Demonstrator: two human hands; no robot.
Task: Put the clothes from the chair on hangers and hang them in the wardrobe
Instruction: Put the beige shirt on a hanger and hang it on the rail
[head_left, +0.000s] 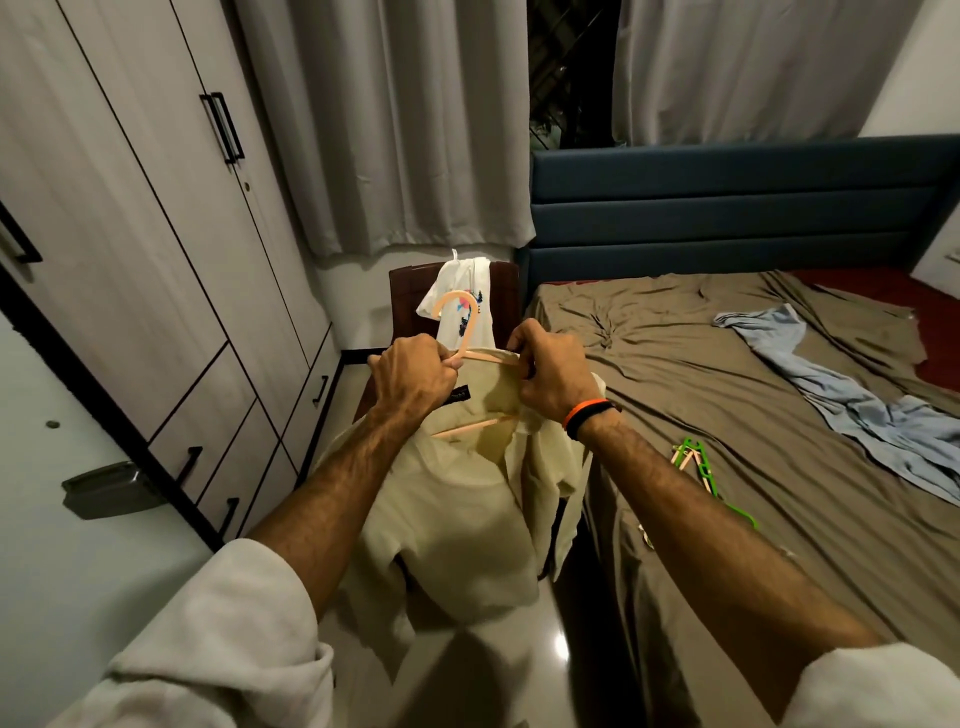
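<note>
We hold both arms outstretched before the chair (405, 291): our left hand (410, 376) grips the peach hanger (470, 332) at its neck, our right hand (553, 371) pinches the cream shirt (467, 499) collar over it.

home bedroom: bed (727, 364), wardrobe (156, 234)
</note>
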